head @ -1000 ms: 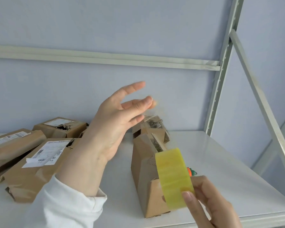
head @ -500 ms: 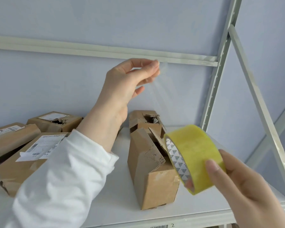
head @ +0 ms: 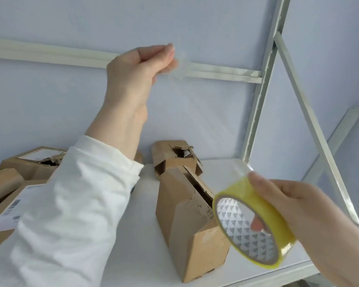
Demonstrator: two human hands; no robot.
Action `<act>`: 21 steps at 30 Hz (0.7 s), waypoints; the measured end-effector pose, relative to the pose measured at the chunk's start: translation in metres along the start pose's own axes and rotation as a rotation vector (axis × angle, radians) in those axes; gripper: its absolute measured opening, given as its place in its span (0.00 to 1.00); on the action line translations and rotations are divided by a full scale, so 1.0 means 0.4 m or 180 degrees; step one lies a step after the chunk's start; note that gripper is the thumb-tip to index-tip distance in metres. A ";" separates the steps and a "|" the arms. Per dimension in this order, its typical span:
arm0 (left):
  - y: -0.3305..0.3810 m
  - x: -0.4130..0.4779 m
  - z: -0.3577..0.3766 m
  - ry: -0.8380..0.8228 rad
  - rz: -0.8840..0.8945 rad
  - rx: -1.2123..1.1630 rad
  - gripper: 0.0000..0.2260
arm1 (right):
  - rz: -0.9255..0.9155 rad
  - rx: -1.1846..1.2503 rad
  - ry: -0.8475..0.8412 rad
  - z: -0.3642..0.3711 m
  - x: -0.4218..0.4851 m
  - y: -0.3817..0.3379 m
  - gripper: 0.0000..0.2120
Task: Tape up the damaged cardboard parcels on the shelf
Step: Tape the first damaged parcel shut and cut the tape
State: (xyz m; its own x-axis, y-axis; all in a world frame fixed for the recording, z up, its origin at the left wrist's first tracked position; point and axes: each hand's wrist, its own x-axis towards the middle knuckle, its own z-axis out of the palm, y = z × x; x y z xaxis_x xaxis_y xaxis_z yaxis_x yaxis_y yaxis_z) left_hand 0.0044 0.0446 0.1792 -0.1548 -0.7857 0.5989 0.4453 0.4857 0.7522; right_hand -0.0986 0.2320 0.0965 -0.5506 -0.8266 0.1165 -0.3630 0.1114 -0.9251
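We see the left hand (head: 137, 73) raised high in front of the pale wall (head: 50, 104), its thumb and fingers pinched together on the free end of a clear tape strip (head: 203, 112). The strip is almost invisible against the wall. As far as we can make out, it runs down and to the right from that pinch to the tape roll (head: 255, 220). The right hand (head: 303, 210) grips the yellow-tinted roll low at the right, thumb on the outer face and a fingertip showing inside the core. The roll's open side is tilted toward us. It is held in the air in front of the shelf (head: 141, 241), just right of the front parcel (head: 184, 228).

That front parcel stands on end on the white shelf board, its upper edge torn open and a flap creased. Directly behind it stands a rear parcel (head: 172, 158) with a ragged hole in its top. To the left, partly hidden by the white sleeve (head: 71, 204) of the left arm, lie more cardboard parcels. A labelled parcel (head: 15, 210) lies near the front edge, and a torn parcel (head: 23, 165) lies further back by the wall. A grey metal upright (head: 259, 104) rises at the shelf's right rear corner.
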 end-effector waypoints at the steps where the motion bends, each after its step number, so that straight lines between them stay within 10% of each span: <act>1: 0.005 0.010 -0.005 -0.0059 0.0038 0.0033 0.07 | 0.0152 -0.0049 -0.0085 0.004 -0.002 0.002 0.26; 8: -0.164 0.016 -0.043 -0.0090 -0.0909 0.0489 0.04 | 0.0303 -0.0252 -0.0632 -0.070 -0.021 0.007 0.41; 17: -0.399 -0.051 -0.068 -0.0086 -0.2114 0.0253 0.03 | 0.1039 -0.0051 -0.0710 -0.006 -0.004 0.053 0.25; 21: -0.441 -0.054 -0.076 -0.0161 -0.2215 0.0388 0.04 | 0.1143 -0.0275 -0.0754 0.013 -0.005 0.070 0.32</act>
State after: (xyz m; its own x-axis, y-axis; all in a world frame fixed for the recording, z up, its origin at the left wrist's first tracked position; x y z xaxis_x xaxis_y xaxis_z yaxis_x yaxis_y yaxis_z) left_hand -0.0439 -0.0358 0.0251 -0.4095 -0.9120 -0.0221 0.1269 -0.0810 0.9886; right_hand -0.1036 0.2340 0.0685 -0.4694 -0.8296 -0.3024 -0.2470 0.4522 -0.8570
